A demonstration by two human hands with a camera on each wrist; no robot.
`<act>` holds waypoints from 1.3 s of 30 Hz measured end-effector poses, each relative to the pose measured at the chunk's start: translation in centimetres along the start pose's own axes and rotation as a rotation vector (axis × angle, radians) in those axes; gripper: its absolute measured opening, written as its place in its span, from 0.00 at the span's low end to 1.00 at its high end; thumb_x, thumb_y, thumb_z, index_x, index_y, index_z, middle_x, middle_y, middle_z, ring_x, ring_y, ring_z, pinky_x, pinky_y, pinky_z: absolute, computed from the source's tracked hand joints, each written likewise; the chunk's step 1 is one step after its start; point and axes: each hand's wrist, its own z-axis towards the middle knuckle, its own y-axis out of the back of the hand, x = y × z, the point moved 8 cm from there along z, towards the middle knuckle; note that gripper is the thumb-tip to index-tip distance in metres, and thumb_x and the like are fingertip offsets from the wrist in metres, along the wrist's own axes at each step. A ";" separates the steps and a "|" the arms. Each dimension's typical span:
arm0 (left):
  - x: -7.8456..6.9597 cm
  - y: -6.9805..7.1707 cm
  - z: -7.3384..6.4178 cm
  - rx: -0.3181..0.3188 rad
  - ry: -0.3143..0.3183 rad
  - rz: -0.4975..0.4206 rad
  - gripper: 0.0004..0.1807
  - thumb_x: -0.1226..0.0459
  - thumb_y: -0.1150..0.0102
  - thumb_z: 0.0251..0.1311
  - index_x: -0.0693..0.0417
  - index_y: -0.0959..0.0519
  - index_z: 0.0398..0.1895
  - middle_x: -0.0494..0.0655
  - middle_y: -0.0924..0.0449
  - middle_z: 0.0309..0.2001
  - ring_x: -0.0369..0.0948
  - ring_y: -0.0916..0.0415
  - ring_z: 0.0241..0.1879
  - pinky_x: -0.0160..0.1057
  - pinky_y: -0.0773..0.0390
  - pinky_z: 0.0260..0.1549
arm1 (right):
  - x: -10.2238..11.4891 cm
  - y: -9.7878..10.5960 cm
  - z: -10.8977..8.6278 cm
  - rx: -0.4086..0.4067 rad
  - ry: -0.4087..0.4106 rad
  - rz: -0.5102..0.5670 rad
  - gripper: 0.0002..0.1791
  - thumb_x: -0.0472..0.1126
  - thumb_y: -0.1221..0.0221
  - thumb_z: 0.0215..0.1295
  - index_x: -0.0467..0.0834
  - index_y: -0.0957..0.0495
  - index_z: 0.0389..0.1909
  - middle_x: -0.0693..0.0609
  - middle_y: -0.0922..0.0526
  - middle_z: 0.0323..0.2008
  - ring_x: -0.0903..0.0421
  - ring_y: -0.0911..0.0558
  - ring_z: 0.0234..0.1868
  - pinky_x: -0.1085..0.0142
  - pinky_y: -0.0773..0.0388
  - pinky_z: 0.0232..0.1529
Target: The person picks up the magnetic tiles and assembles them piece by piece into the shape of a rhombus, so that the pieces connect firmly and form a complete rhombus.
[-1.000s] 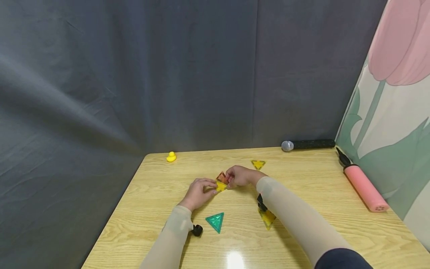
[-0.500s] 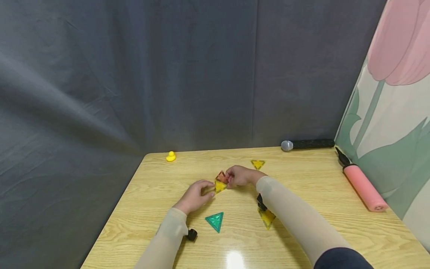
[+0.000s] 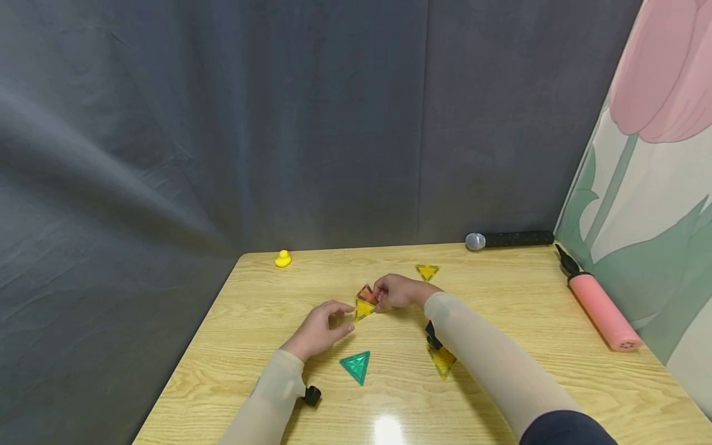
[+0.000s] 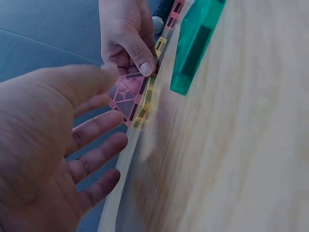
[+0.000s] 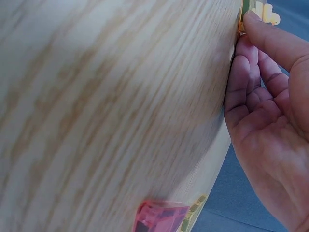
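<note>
My right hand point(image 3: 397, 292) pinches a red triangular magnetic tile point(image 4: 128, 92) near its corner, with the thumb on it in the left wrist view. That tile stands tilted up from the table. A yellow triangular magnetic tile point(image 3: 364, 308) adjoins it on the near side, low against the tabletop, close to the same fingertips. My left hand point(image 3: 319, 327) is just left of the yellow tile, fingers spread and holding nothing. A green triangular tile point(image 3: 356, 367) lies nearer me, between the forearms. Whether the right fingertips also grip the yellow tile is hard to tell.
Another yellow tile point(image 3: 427, 272) lies toward the back; one more point(image 3: 442, 361) is partly under the right forearm. A second red tile point(image 5: 159, 216) shows in the right wrist view. A rubber duck point(image 3: 283, 259), microphone point(image 3: 508, 240) and pink hand pump point(image 3: 605, 311) sit along the edges.
My left hand has let go of the yellow tile and drawn back to the left and toward me, its fingers opening. The right hand stays in place at the tiles.
</note>
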 end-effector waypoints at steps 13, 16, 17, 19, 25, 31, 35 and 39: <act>-1.4 -1.1 -2.3 0.098 -0.037 -0.031 0.31 0.45 0.29 0.65 0.44 0.21 0.68 0.40 0.21 0.59 0.42 0.25 0.58 0.52 0.25 0.61 | -0.3 -0.2 0.1 -0.007 -0.004 0.009 0.09 0.36 0.27 0.63 0.41 0.19 0.37 0.53 0.21 0.30 0.58 0.26 0.32 0.65 0.28 0.37; -1.5 -1.2 -2.6 0.108 -0.038 -0.027 0.33 0.45 0.28 0.63 0.42 0.22 0.69 0.38 0.21 0.59 0.41 0.25 0.59 0.51 0.25 0.62 | -0.2 -0.3 0.1 -0.005 0.001 0.014 0.09 0.36 0.27 0.64 0.41 0.18 0.38 0.53 0.21 0.30 0.58 0.26 0.32 0.65 0.28 0.36; -1.6 -1.3 -2.7 0.111 -0.042 -0.029 0.33 0.45 0.28 0.63 0.43 0.22 0.69 0.38 0.21 0.60 0.41 0.25 0.59 0.52 0.25 0.62 | -0.2 -0.3 0.1 -0.005 0.002 0.014 0.09 0.36 0.27 0.64 0.41 0.18 0.37 0.53 0.21 0.30 0.58 0.26 0.32 0.65 0.28 0.36; -1.7 -1.5 -2.9 0.118 -0.046 -0.032 0.33 0.46 0.27 0.63 0.43 0.22 0.69 0.38 0.21 0.60 0.41 0.26 0.60 0.52 0.26 0.63 | -0.2 -0.2 0.0 -0.007 0.001 0.014 0.09 0.36 0.27 0.64 0.40 0.19 0.37 0.53 0.22 0.30 0.58 0.26 0.31 0.65 0.29 0.36; -2.2 -2.1 -3.3 0.152 -0.080 -0.025 0.34 0.47 0.24 0.61 0.44 0.22 0.69 0.38 0.22 0.60 0.42 0.26 0.61 0.52 0.26 0.64 | -0.1 -0.2 -0.1 -0.009 0.008 0.006 0.08 0.36 0.28 0.65 0.40 0.19 0.37 0.53 0.23 0.29 0.58 0.27 0.31 0.65 0.29 0.36; -2.4 -2.5 -3.4 0.181 -0.096 -0.021 0.35 0.46 0.22 0.57 0.43 0.20 0.68 0.37 0.22 0.60 0.42 0.25 0.58 0.49 0.24 0.61 | 0.0 -0.2 -0.1 -0.007 0.011 0.009 0.09 0.37 0.27 0.65 0.40 0.19 0.37 0.54 0.23 0.30 0.59 0.26 0.32 0.65 0.29 0.37; -2.6 -3.0 -3.6 0.211 -0.106 -0.019 0.37 0.45 0.20 0.54 0.41 0.20 0.67 0.33 0.24 0.60 0.40 0.25 0.57 0.45 0.23 0.60 | -0.3 -0.2 0.1 -0.008 0.002 0.006 0.09 0.37 0.27 0.65 0.41 0.19 0.37 0.54 0.23 0.29 0.59 0.26 0.31 0.66 0.29 0.36; -2.7 -3.2 -3.8 0.232 -0.105 -0.010 0.39 0.45 0.18 0.50 0.38 0.20 0.67 0.30 0.25 0.59 0.39 0.27 0.56 0.43 0.24 0.59 | -0.4 -0.2 0.1 -0.009 0.003 0.009 0.09 0.36 0.28 0.65 0.41 0.19 0.37 0.54 0.23 0.29 0.59 0.26 0.31 0.66 0.29 0.36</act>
